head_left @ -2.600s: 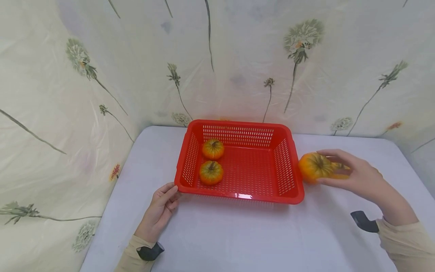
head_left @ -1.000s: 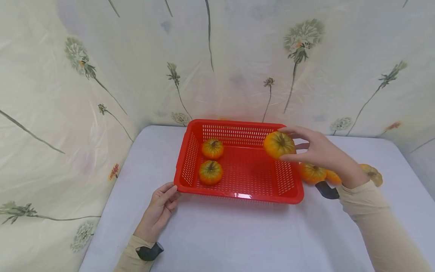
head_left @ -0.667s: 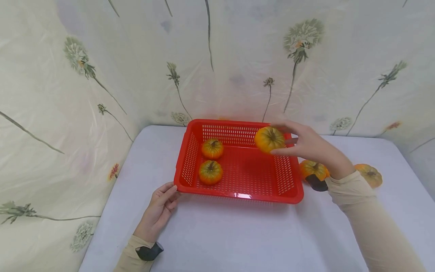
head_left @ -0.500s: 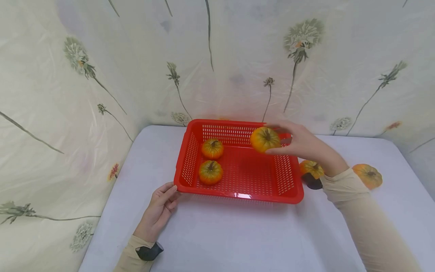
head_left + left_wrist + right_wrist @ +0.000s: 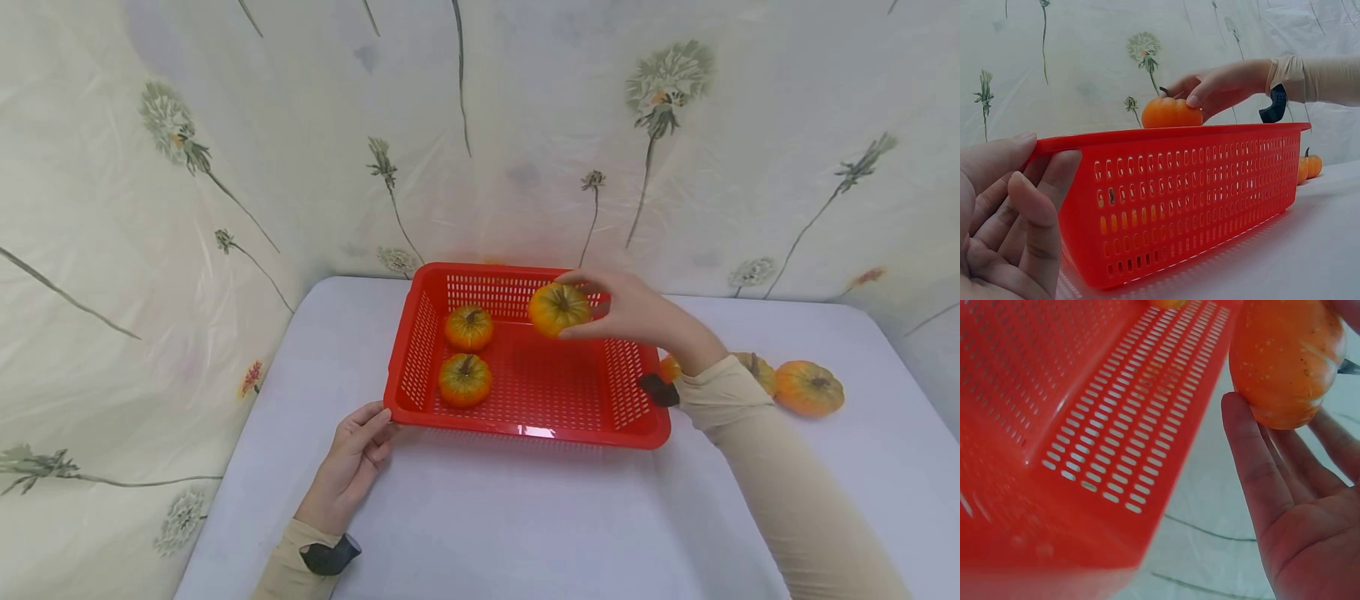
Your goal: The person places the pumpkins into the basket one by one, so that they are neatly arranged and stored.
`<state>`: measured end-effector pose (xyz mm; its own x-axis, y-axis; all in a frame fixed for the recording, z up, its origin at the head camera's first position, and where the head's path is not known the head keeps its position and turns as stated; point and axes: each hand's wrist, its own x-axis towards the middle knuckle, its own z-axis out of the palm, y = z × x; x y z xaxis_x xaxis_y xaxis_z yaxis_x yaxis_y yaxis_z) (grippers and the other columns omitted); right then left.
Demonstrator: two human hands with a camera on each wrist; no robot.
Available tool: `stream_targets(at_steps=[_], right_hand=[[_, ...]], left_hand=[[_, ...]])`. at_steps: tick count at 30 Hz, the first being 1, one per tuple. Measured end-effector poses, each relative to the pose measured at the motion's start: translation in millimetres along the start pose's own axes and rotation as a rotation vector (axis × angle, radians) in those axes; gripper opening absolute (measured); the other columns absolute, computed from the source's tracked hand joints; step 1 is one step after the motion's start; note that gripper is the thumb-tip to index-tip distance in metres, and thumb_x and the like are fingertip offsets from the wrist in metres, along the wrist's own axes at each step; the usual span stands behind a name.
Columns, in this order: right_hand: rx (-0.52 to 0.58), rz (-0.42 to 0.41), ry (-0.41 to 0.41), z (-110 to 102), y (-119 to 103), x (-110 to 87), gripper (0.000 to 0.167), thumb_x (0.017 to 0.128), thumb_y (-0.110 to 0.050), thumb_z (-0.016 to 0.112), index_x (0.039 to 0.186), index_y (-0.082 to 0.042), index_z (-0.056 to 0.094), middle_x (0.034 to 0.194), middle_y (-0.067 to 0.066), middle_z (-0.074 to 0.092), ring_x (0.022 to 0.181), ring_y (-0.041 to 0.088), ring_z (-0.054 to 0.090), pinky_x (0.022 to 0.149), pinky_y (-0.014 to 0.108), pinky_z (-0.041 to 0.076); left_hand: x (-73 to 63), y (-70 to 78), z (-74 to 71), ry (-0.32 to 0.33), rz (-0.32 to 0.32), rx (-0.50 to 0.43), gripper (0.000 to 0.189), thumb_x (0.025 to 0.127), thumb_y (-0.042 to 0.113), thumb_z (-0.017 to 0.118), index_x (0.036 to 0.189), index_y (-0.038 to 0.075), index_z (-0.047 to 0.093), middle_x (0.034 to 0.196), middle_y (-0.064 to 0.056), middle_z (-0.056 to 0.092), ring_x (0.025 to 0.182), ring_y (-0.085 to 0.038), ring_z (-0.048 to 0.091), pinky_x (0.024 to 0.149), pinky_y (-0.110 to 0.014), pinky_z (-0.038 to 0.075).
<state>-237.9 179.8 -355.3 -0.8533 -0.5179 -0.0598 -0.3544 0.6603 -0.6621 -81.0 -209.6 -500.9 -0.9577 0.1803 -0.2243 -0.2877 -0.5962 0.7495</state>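
One pumpkin (image 5: pixel 557 312) in right grip (image 5: pixel 628 312) — over basket (image 5: pixel 551 362), left grip (image 5: pixel 356 458) on rim (image 5: pixel 465 424)

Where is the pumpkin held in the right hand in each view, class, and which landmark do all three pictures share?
Head: pumpkin just right of centre, in the right hand.
Left wrist: pumpkin in the upper middle.
Right wrist: pumpkin at upper right, cut off by the top edge.
Shared landmark: the red basket, which shows in every view.

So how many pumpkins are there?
6: two pumpkins in the red basket, one in the right hand, three on the table; the right sleeve may hide more.
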Motion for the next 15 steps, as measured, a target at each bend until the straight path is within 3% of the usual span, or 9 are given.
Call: stream_targets(at_steps=[7,15], right_hand=[[0.034,0.065,-0.023,9,2,8.6,0.073,0.080,-0.041,0.089,0.143,-0.023,0.055,0.144,0.003,0.058,0.131,0.028,0.054,0.101,0.049,0.056],[0.048,0.083,-0.041,18,4,18.4,0.072,0.081,-0.039,0.088,0.143,-0.023,0.056,0.143,0.002,0.058,0.129,0.025,0.054,0.100,0.048,0.058]], left_hand=[[-0.9,1.1,0.4,-0.010,-0.016,-0.025,0.025,0.108,0.010,0.052,0.112,0.018,0.075,0.109,0.005,0.077,0.083,-0.004,0.064,0.055,-0.012,0.038],[-0.8,0.8,0.7,-0.010,-0.013,-0.019,0.024,0.107,0.010,0.054,0.112,0.019,0.075,0.107,0.005,0.077,0.083,-0.004,0.063,0.055,-0.012,0.037]])
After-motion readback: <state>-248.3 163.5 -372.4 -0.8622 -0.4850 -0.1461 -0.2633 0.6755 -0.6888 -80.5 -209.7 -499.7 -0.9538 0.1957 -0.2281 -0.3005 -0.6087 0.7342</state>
